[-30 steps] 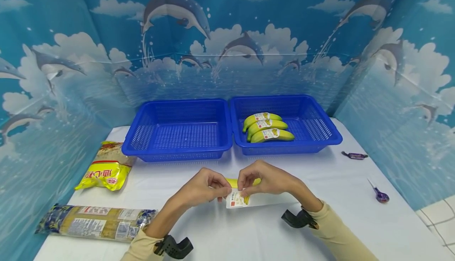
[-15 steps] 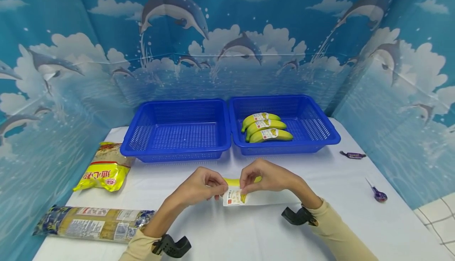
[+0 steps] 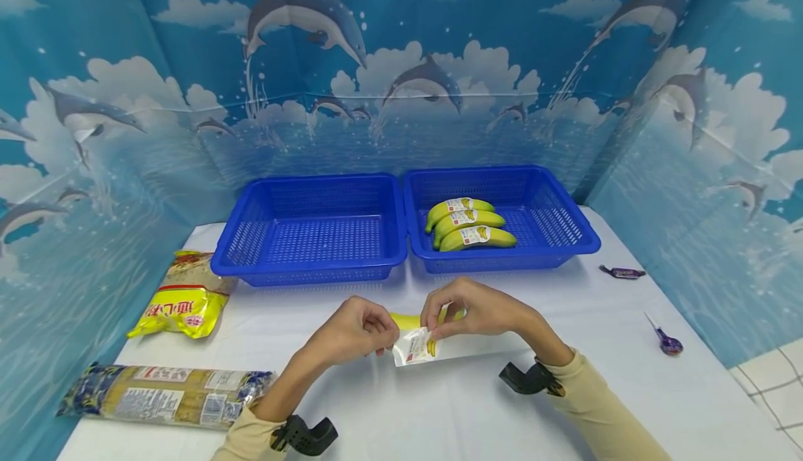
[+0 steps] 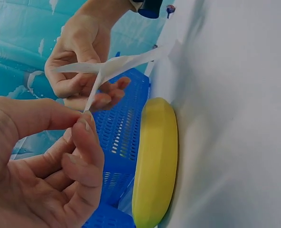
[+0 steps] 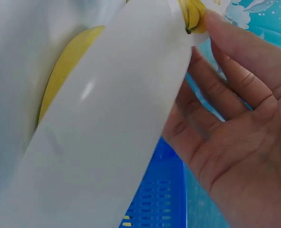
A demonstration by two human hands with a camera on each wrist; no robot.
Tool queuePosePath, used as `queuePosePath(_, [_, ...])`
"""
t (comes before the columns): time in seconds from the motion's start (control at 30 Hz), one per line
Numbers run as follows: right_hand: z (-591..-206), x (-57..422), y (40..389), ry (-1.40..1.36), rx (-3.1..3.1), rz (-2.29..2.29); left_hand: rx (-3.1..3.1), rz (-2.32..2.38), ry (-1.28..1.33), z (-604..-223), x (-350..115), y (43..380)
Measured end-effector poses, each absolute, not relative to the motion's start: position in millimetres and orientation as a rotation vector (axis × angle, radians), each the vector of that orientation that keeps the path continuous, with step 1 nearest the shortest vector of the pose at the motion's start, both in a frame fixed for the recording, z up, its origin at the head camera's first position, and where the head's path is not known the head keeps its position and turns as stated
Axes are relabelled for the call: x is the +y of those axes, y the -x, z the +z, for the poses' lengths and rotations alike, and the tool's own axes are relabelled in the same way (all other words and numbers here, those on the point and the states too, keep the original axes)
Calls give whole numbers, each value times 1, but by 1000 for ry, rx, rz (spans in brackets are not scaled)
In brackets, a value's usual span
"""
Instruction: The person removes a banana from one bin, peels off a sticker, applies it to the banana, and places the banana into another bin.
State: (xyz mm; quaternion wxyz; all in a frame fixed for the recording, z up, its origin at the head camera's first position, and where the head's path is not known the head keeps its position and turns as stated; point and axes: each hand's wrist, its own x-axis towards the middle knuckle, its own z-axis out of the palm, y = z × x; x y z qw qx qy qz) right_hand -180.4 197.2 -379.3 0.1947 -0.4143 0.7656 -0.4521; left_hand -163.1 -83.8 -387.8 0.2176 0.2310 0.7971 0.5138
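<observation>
My left hand (image 3: 354, 332) pinches the near end of a white backing strip (image 5: 102, 114) between thumb and forefinger. From the other side, my right hand (image 3: 473, 307) pinches the edge of a printed banana sticker (image 3: 417, 344) on that strip. In the left wrist view the sticker's edge stands away from the backing, forming a fork. A yellow banana (image 4: 154, 161) lies on the white table beyond the strip, partly hidden by my hands in the head view. Beyond it, a blue basket (image 3: 502, 263) holds several bananas (image 3: 478, 236) with similar stickers.
Left of that basket stands a second blue basket (image 3: 314, 276). A yellow-and-clear food bag (image 3: 185, 307) and a long pack of noodles (image 3: 166, 395) lie at left. On the right are a purple wrapped candy (image 3: 623, 273) and a purple lollipop (image 3: 670, 344).
The sticker end of the strip has tilted and bent, and the sticker's edge now lifts in my right fingers. Both hands have shifted only slightly.
</observation>
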Motion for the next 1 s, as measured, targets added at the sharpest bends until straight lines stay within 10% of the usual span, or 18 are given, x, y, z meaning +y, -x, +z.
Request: queuePosePath(1.0, [-376, 205, 182, 1158, 2169, -1250, 2210, 1218, -601, -402, -78, 157])
